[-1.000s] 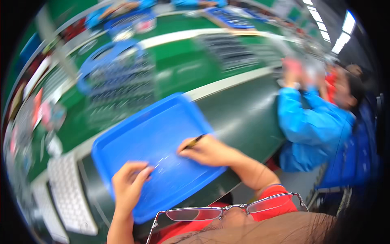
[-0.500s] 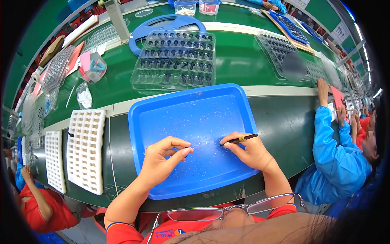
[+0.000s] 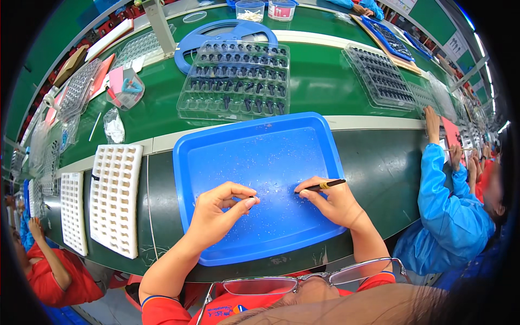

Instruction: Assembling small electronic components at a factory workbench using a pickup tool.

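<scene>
Both hands are over a blue plastic tray (image 3: pixel 254 141) whose bottom is strewn with tiny pale scraps. My left hand (image 3: pixel 221 212) is closed, thumb and fingertips pinching a tiny dark piece (image 3: pixel 251 197) that is mostly hidden. In my right hand (image 3: pixel 335 205), a slim black pen-shaped tool (image 3: pixel 328 184) with a yellowish band is held like a pencil. Its working end points left toward my left hand and is too small to make out. A gap separates the two hands.
Beyond the tray stands a clear blister tray (image 3: pixel 233 81) of small black parts, overlapping a blue reel (image 3: pixel 189 40). White foam trays (image 3: pixel 116 200) lie at left. Another blister tray (image 3: pixel 379 76) sits far right. A co-worker's blue sleeve (image 3: pixel 439 179) is close at right.
</scene>
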